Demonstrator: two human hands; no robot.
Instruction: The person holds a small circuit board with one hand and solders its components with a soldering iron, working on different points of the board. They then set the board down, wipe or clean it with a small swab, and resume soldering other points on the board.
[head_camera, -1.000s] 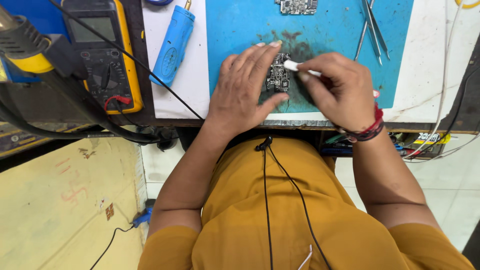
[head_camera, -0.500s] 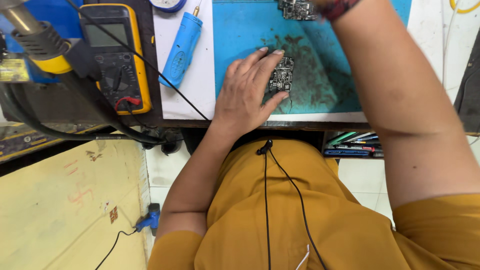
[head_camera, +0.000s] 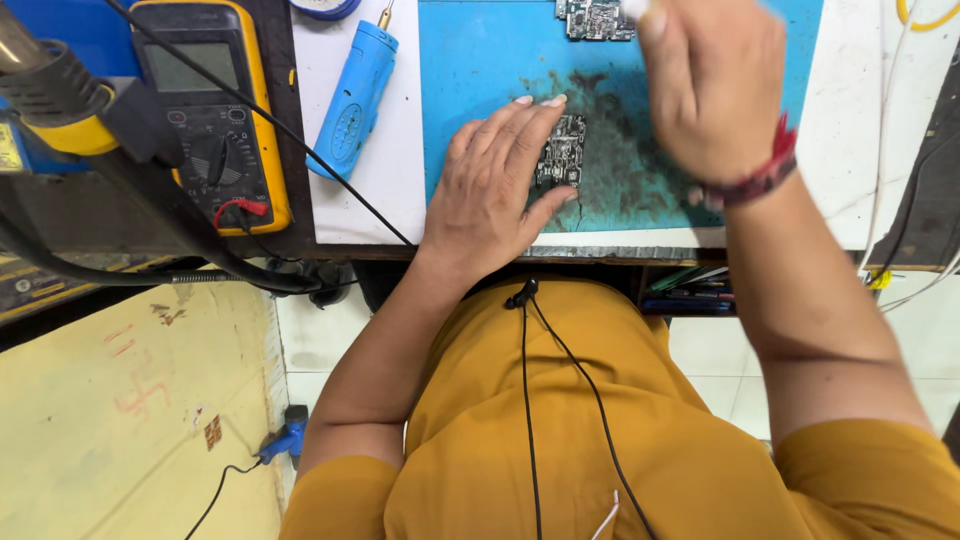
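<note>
Fingers, left hand (head_camera: 495, 195): laid flat and close together, tips pressing on the left edge of the small circuit board (head_camera: 563, 150), thumb tucked under its lower corner.
Fingers, right hand (head_camera: 712, 85): blurred, raised over the mat; curled as if round a pale slim tool at the top edge, but the grip cannot be told for sure.
Circuit board: dark, upright rectangle on the stained middle of the blue work mat (head_camera: 480, 60), just right of the left fingertips.
Second board (head_camera: 596, 18): at the mat's far edge, apart.
Left of mat: blue pen-shaped tool (head_camera: 353, 95); yellow multimeter (head_camera: 208, 110).
Handling note: steady downward pressure likely keeps the board from sliding; fingertips best kept on the edge, off the components.
</note>
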